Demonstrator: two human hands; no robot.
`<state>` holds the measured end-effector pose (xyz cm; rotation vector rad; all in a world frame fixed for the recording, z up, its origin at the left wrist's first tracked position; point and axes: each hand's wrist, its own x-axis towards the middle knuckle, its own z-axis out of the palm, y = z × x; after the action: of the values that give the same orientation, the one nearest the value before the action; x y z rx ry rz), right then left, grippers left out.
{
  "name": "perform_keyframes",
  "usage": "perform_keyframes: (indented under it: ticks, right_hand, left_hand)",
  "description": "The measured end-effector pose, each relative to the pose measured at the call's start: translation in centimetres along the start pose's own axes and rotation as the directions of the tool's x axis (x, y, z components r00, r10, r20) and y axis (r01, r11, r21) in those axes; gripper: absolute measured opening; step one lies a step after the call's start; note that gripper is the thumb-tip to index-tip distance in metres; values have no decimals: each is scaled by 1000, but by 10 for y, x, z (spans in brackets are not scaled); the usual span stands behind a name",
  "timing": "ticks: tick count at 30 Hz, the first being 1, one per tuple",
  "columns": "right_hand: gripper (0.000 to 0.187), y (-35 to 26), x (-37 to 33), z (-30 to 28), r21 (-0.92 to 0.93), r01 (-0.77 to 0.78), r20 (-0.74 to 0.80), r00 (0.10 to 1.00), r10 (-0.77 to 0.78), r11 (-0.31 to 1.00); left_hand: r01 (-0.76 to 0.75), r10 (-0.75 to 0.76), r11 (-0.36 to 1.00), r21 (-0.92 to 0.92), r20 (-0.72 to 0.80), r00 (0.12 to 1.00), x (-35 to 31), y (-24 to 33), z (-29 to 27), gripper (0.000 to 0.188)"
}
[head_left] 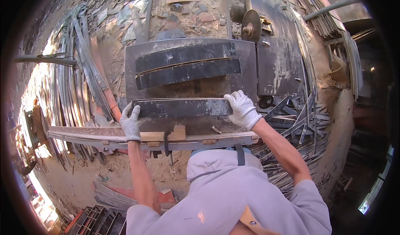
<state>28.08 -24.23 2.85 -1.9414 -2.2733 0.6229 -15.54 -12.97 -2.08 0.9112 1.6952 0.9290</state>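
A long dark board (183, 108) with worn, scuffed paint lies crosswise on the near part of the metal saw table (246, 85). My left hand (131, 122), in a light grey glove, grips its left end, with the thumb and fingers around the corner. At the other end, my right hand (242, 110), gloved the same way, clasps the board's right end. Beyond it lie two more dark boards, the far board (183, 56) and the near board (189, 73), almost parallel with a narrow gap between them. The undersides of the fingers are hidden.
A round saw blade (251, 26) stands upright at the table's far right. Along the front edge runs a wooden fence (200, 142) held by a clamp (167, 142). Long strips (66, 97) are piled at left, dark offcuts (296, 118) at right. Scraps (196, 14) litter the ground beyond.
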Motion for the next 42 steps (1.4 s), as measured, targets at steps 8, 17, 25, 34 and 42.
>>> perform_keyframes:
  ticks: [8,17,25,34,42]
  right_hand:
    - [71,20,68,-116,21,106,48,993,-107,994]
    - [65,42,11,4,-100,161,230,964,-134,982]
    - [100,0,30,87,-242,275,111,961,-255,931]
    - [61,-41,36,16,131,113,197,971,-138,985]
    - [68,-3,185,-109,-10,263,-37,964,-263,965]
  left_hand:
    - [-238,237,971,-4,-69,969,22,105,32,46]
    - [140,-211,787,601,48,976,-21,-74,52,72]
    - [163,-205,886,434,51,978,-35,-70,61,68]
    - [61,-155,876,-479,-159,975,-50,-48,30,57]
    - [399,-330,635,-661,235,914,-59,-1,156,88]
